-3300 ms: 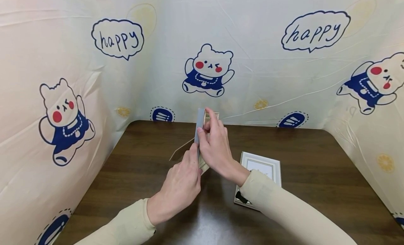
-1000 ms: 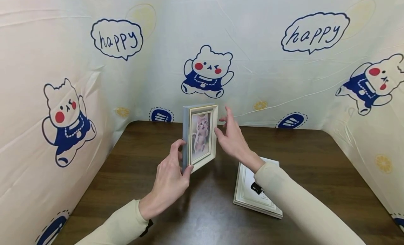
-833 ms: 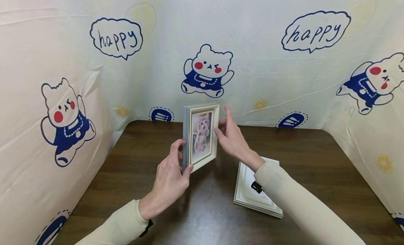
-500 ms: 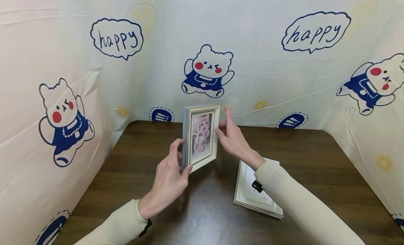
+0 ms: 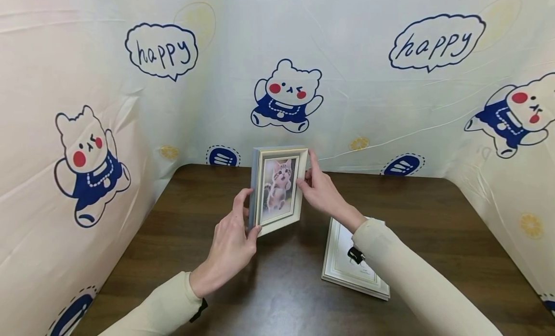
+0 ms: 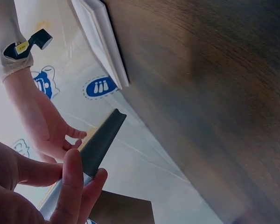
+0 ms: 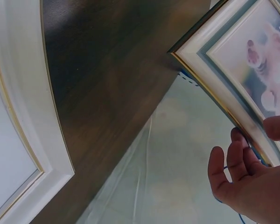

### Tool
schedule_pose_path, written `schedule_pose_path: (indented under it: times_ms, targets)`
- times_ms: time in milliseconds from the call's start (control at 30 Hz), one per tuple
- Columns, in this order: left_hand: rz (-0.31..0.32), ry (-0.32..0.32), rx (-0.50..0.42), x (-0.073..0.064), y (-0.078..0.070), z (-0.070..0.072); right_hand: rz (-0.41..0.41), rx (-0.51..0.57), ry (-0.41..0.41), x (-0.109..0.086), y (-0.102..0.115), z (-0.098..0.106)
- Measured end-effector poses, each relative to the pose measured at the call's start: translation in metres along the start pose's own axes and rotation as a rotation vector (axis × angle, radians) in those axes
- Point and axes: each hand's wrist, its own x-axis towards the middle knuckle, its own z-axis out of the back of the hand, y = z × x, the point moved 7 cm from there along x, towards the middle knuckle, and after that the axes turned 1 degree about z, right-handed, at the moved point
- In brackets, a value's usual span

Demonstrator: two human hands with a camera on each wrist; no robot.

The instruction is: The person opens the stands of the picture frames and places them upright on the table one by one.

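Note:
A cream picture frame [image 5: 279, 223] with a kitten photo [image 5: 278, 187] stands upright in my hands above the table, its front turned towards me at an angle. My left hand [image 5: 230, 244] grips its lower left corner, thumb on the front edge and fingers round the blue-grey side. At the opposite edge, my right hand [image 5: 323, 191] pinches the frame, thumb on the front border and fingers at the outer side. In the left wrist view, a brown flap [image 6: 126, 208] juts out from behind the frame, partly hidden by the fingers.
A second cream frame [image 5: 330, 254] with a white insert lies flat on the dark wooden table [image 5: 195, 206], partly under my right forearm. Behind the table's far edge hangs a pale printed cloth [image 5: 347, 109], which also encloses both sides.
The frame has turned from edge-on to show its photo. My right hand came off it, and now the frame's right edge has swung into that hand's fingers. The left hand kept hold.

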Motion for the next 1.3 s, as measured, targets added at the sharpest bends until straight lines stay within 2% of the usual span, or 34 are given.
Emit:
schedule_pose_path:
  times_ms: [300, 600, 867, 1100, 1300]
  targets:
    - [0.004, 0.028, 0.008, 0.002, 0.008, -0.003, 0.071, -0.06, -0.011, -0.003, 0.007, -0.001]
    - [-0.009, 0.032, 0.032, 0.003, 0.019, -0.008, 0.08, -0.108, 0.0, -0.01, 0.007, -0.002]
    - [0.0, 0.065, 0.059, 0.008, 0.029, -0.011, 0.083, -0.132, 0.01, -0.015, 0.01, -0.003]
    - [-0.005, 0.08, 0.099, 0.011, 0.039, -0.014, 0.097, -0.227, 0.003, -0.019, 0.01, -0.007]
    - [0.03, 0.116, 0.155, 0.015, 0.048, -0.016, 0.094, -0.271, 0.0, -0.022, 0.011, -0.01]
